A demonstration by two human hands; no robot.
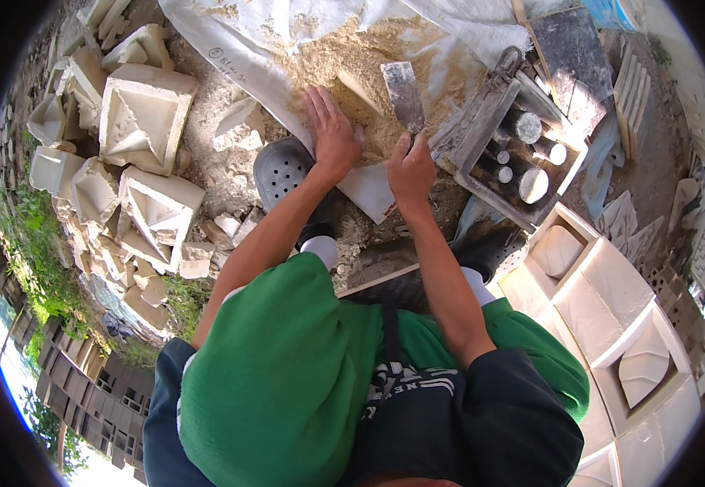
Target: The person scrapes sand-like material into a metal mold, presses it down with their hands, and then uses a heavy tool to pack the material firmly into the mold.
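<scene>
Head view — right hand [411, 166] grips flat steel trowel [404, 96].

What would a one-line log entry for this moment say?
left hand: flat on sandy mix | right hand: gripping trowel | white sheet beneath

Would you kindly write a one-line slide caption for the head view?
Squatting person presses left hand into sandy mix while right hand holds a flat scraper, beside a dark wooden mould.

Grey trowel [404, 96], tan sand [344, 65], white moulds [143, 114], green shorts [288, 365]
</scene>
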